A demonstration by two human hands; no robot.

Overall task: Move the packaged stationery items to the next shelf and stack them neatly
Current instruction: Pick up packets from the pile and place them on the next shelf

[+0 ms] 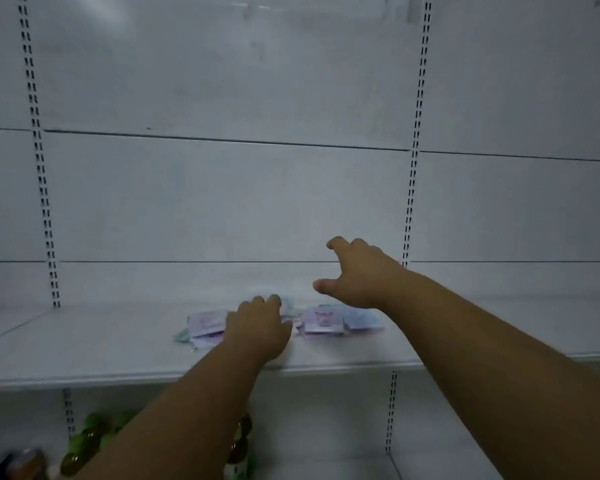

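Right now you're at the tidying end of the job, by my reading: the packaged stationery items (321, 322) already lie on the white shelf (118, 344), in two loose clusters rather than a stack. Your left hand (258, 329) rests flat over the left cluster, fingers laid on the packets, not visibly curled round any. Your right hand (355, 275) hangs above the right cluster, fingers spread apart, holding nothing, clear of the packets.

Next move, I'd judge: bring the right hand down onto its cluster, slide both groups together and square the edges into one pile.

Counting is rough because of blur: two clusters, roughly three pinkish-purple packets showing on the right, at least two on the left with a pale green one (182, 335) poking out at its left edge
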